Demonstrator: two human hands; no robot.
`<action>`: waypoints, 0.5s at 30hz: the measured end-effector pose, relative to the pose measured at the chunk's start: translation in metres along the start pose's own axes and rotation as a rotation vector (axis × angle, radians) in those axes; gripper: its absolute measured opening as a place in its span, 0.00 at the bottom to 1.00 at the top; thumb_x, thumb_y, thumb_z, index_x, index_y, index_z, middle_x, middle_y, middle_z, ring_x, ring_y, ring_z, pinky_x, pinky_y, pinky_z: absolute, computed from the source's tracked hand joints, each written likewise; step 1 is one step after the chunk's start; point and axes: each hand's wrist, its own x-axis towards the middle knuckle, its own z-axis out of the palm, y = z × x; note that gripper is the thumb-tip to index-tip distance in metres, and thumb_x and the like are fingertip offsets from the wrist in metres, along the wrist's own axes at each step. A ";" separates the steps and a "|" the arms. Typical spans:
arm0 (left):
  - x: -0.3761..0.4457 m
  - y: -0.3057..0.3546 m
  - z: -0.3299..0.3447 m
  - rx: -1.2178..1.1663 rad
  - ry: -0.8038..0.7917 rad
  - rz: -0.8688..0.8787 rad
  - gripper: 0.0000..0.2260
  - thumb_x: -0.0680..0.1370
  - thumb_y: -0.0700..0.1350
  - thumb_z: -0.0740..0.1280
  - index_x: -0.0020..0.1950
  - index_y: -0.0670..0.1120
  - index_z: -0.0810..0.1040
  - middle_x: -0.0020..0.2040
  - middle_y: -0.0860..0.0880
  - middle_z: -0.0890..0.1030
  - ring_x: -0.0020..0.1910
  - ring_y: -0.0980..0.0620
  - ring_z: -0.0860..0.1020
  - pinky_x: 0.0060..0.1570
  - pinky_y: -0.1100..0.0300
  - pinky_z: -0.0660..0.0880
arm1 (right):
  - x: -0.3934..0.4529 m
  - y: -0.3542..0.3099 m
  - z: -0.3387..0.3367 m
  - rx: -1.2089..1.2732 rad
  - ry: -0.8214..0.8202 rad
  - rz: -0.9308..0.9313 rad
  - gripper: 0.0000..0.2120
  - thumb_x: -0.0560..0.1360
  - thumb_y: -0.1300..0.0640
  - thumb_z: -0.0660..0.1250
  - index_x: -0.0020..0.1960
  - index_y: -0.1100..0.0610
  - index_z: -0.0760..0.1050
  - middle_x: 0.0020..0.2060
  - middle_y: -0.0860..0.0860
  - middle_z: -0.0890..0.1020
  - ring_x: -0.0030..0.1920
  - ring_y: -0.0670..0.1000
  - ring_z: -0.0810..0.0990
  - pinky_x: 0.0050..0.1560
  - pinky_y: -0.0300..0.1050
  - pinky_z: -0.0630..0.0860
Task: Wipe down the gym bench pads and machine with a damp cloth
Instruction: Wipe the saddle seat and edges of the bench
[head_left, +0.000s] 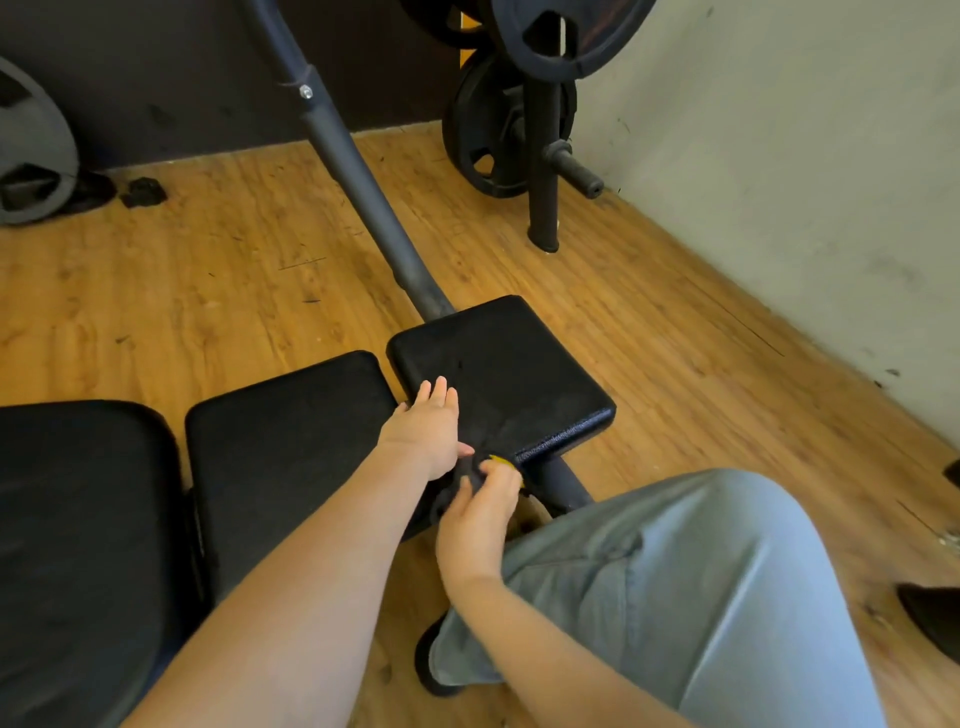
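Three black bench pads lie in a row: a large pad (78, 530) at the left, a middle pad (291, 447), and a square end pad (514, 369) on a dark steel tube (358, 176). My left hand (428, 428) rests flat, fingers spread, on the near left corner of the end pad. My right hand (480, 512) sits just below that corner, fingers closed on a dark cloth (457, 486) with a yellow edge. The cloth is bunched between both hands and mostly hidden.
A weight-plate rack (543, 156) with black plates (493, 130) stands at the back right by the pale wall. Another plate (31, 150) leans at the far left. The wooden floor (208, 270) surrounds the bench. My knee in light trousers (701, 587) fills the lower right.
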 end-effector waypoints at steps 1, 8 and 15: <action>0.000 -0.001 0.001 -0.004 0.005 0.000 0.33 0.81 0.50 0.59 0.78 0.42 0.42 0.78 0.45 0.41 0.77 0.47 0.42 0.74 0.49 0.51 | 0.004 -0.001 -0.001 0.039 0.026 0.054 0.07 0.78 0.65 0.58 0.54 0.55 0.64 0.52 0.49 0.67 0.53 0.47 0.68 0.52 0.29 0.62; -0.001 0.000 0.000 -0.004 -0.017 0.003 0.34 0.81 0.51 0.60 0.78 0.42 0.42 0.78 0.45 0.40 0.77 0.46 0.42 0.75 0.49 0.51 | 0.111 0.019 -0.054 0.176 0.455 0.539 0.14 0.79 0.64 0.56 0.64 0.64 0.65 0.64 0.59 0.68 0.65 0.60 0.67 0.64 0.53 0.64; 0.001 0.003 0.000 0.014 -0.017 -0.005 0.35 0.81 0.50 0.60 0.78 0.41 0.42 0.78 0.44 0.41 0.77 0.46 0.42 0.74 0.49 0.52 | 0.042 0.000 -0.017 -0.001 0.224 0.276 0.26 0.79 0.62 0.59 0.73 0.66 0.55 0.74 0.59 0.56 0.74 0.55 0.54 0.71 0.39 0.51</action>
